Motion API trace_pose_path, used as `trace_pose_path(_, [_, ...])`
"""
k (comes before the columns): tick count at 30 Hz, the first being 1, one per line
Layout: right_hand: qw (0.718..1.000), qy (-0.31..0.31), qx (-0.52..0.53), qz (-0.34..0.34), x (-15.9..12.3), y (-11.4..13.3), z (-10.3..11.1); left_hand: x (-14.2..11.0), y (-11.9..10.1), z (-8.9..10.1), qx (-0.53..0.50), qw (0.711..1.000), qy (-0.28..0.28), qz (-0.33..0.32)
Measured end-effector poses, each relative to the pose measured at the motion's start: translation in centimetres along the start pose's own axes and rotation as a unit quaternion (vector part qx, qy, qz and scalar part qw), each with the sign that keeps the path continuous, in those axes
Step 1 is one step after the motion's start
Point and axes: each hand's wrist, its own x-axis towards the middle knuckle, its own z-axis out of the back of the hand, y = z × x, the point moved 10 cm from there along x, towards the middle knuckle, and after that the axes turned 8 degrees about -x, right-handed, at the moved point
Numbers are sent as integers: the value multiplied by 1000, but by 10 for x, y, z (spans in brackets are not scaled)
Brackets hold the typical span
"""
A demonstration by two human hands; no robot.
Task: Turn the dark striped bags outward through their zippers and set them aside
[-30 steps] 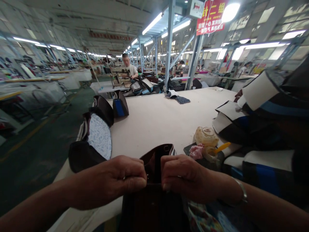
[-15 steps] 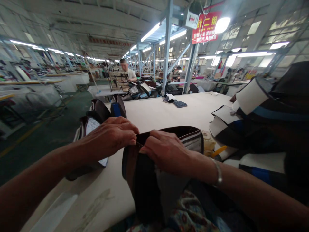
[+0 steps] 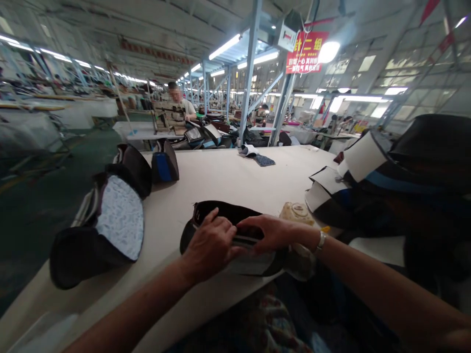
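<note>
Here's a long workshop hall, strip lights running back, green floor point(image 3: 29, 215), one worker point(image 3: 188, 109) at the far machines. Pale, smooth table point(image 3: 224, 179) up front! One red sign point(image 3: 307, 53) overhead: "二组" reads in yellow, the smaller white characters blur. At the table's left, at least three dark pieces point(image 3: 164, 166). And centre, near edge: one dark bag point(image 3: 253, 267), mouth up. Left hand point(image 3: 211, 242) lies over its near rim, grip tightness unclear; right hand point(image 3: 270, 233) arches there, narrow gap, can't tell whether it pinches.
</note>
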Motion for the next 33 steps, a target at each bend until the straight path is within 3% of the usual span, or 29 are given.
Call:
trace_pose_path(3, [1000, 7, 11, 3, -13, -1, 0, 14, -15, -20, -42, 999, 12, 19])
trace_pose_path(6, [994, -13, -107, -21, -31, -9, 13, 16, -1, -25, -98, 994, 35, 37])
trace_pose_path(9, [984, -17, -176, 6, -49, -7, 17, 9, 28, -12, -161, 984, 69, 45])
trace_pose_path(13, [998, -18, -30, 43, -57, 12, 4, -3, 52, 16, -235, 961, 134, 53])
trace_pose_path(15, [995, -13, 83, 46, -53, 26, -5, -10, 45, 23, -274, 943, 179, 56])
trace_pose_path(18, [978, -36, 191, 78, -46, 54, -11, -21, 12, 28, -353, 906, 226, 54])
trace_pose_path(22, [964, -89, 209, 136, -44, 87, -7, -33, -30, 28, -474, 845, 231, 87])
trace_pose_path(26, [969, -111, 192, 113, -47, 94, -10, -41, -30, 20, -524, 811, 212, 151])
trace_pose_path(30, [965, -103, 232, 61, -48, 88, -13, -45, -25, 13, -529, 795, 247, 163])
trace_pose_path(33, [961, -93, 251, 72, -50, 90, -9, -45, -27, 16, -521, 791, 276, 162])
